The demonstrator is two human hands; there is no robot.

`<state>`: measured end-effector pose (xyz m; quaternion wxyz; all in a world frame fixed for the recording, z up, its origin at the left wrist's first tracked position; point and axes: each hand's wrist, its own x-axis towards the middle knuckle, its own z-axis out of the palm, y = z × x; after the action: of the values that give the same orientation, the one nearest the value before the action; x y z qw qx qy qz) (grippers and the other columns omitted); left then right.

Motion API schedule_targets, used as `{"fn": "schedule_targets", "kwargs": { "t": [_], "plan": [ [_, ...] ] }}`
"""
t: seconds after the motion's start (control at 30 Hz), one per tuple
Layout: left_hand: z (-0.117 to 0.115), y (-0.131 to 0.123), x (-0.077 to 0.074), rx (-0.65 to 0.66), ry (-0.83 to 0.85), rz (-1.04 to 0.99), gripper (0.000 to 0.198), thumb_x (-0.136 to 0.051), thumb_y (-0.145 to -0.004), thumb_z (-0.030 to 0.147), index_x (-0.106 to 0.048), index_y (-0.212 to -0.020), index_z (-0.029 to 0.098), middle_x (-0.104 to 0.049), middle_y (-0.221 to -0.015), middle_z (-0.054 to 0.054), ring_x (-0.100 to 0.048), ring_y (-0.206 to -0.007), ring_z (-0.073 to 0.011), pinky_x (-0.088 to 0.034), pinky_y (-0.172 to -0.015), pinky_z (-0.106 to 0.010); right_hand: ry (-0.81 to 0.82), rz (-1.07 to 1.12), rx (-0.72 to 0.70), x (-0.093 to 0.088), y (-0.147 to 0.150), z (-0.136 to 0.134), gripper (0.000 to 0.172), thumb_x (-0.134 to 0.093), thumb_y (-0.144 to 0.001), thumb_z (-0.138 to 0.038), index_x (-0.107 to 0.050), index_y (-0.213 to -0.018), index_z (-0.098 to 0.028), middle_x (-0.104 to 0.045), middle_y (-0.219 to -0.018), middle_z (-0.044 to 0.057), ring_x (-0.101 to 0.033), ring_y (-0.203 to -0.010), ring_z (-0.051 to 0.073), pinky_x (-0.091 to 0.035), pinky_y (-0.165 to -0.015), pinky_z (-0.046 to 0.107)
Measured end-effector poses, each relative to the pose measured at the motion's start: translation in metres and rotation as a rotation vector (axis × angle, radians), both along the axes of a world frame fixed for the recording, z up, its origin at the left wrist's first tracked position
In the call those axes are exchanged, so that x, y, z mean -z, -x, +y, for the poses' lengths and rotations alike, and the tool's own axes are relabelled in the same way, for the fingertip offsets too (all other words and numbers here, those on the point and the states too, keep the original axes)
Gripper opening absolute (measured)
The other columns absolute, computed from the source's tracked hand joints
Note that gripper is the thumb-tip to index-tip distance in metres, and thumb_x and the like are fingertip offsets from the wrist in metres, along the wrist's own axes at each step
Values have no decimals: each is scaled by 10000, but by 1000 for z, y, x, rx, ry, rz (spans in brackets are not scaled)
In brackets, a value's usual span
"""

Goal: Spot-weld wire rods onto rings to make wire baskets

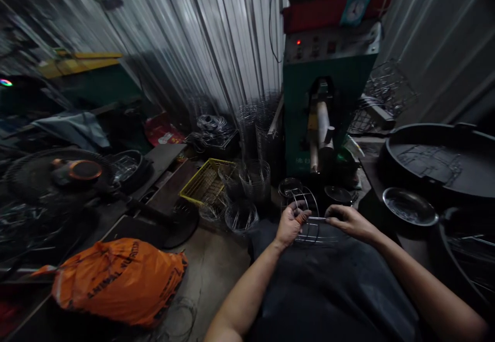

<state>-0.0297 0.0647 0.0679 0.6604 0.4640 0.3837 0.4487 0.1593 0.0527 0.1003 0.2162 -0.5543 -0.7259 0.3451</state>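
Observation:
My left hand (290, 226) is closed around a curved metal wire frame (316, 207), which has bent wires crossed by straight ones. A short straight metal rod (317, 218) runs from beside my left fingers to my right hand (351, 222). My right thumb and fingers pinch the rod's right end. Both hands are above the dark apron (328, 285) on my lap. Ahead of them stands a green machine (296, 110) with a thick cylindrical arm (323, 120) pointing towards me. Whether the rod touches the frame I cannot tell.
Wire mesh baskets (255, 179) and a yellow crate (197, 177) stand left of the machine. An orange sack (119, 280) and a fan (77, 172) are farther left. At right are a large round pan (425, 151) with wire pieces and a small metal bowl (410, 205).

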Motion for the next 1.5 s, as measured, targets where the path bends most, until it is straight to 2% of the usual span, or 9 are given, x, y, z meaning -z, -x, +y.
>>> {"fn": "schedule_targets", "kwargs": {
  "t": [0.27, 0.4, 0.57, 0.63, 0.77, 0.9, 1.1, 1.33, 1.5],
  "plan": [
    [14, -3, 5, -7, 27, -28, 528, -704, -573, 357, -501, -1005, 132, -428, -521, 95, -336, -337, -16, -254, -313, -156, -49, 67, 101, 9, -14, 8, 250, -424, -777, -413, -537, -786, -190, -595, -732, 17, -541, -684, 160, -444, -616, 254],
    [24, -1, 9, 22, 49, -74, 508, -717, -558, 335, -518, -977, 127, -438, -515, 93, -329, -319, -12, -227, -300, -157, -231, 9, 99, 16, -38, 29, 223, -439, -771, -407, -544, -824, -217, -620, -767, 25, -576, -720, 176, -456, -665, 275],
    [33, 2, 6, 5, 80, -113, 494, -731, -540, 341, -533, -938, 125, -419, -491, 100, -319, -305, -5, -183, -305, -160, -495, -165, 224, 21, -67, 51, 240, -457, -772, -418, -602, -841, -239, -636, -817, 49, -594, -724, 197, -458, -637, 297],
    [37, 3, 6, -1, 80, -122, 494, -727, -550, 339, -532, -951, 128, -415, -492, 102, -317, -301, -3, -175, -311, -162, -573, -245, 229, 23, -68, 51, 228, -453, -787, -398, -611, -844, -244, -633, -800, 51, -585, -713, 197, -448, -616, 303],
    [48, 0, 9, -21, 70, -137, 474, -719, -567, 318, -528, -958, 130, -413, -490, 104, -315, -298, 0, -165, -317, -162, -670, -267, 115, 28, -52, 46, 191, -435, -829, -328, -603, -852, -240, -638, -800, 42, -567, -744, 185, -412, -696, 331],
    [56, -10, 13, -46, 77, -159, 468, -720, -564, 311, -526, -952, 134, -397, -472, 110, -316, -299, -3, -180, -323, -160, -682, -223, 118, 35, -39, 49, 185, -421, -845, -302, -587, -858, -223, -639, -801, 41, -558, -727, 177, -391, -680, 329],
    [65, -21, 17, -47, 94, -144, 484, -722, -563, 321, -531, -967, 137, -404, -483, 106, -309, -300, 0, -168, -328, -164, -629, -129, 161, 45, -46, 61, 189, -425, -837, -322, -586, -833, -222, -632, -776, 39, -557, -721, 176, -394, -664, 317],
    [74, -30, 17, -30, 94, -136, 470, -713, -580, 318, -525, -973, 141, -394, -480, 108, -308, -304, -1, -186, -336, -166, -575, -5, 292, 44, -60, 68, 185, -436, -821, -343, -583, -852, -235, -622, -822, 49, -546, -795, 199, -402, -726, 348],
    [76, -36, 13, -29, 91, -130, 476, -721, -565, 316, -538, -968, 138, -394, -484, 106, -306, -311, 0, -179, -321, -159, -566, -12, 240, 42, -60, 73, 167, -446, -817, -315, -593, -832, -237, -629, -801, 40, -542, -760, 193, -395, -723, 348]
  ]
}}
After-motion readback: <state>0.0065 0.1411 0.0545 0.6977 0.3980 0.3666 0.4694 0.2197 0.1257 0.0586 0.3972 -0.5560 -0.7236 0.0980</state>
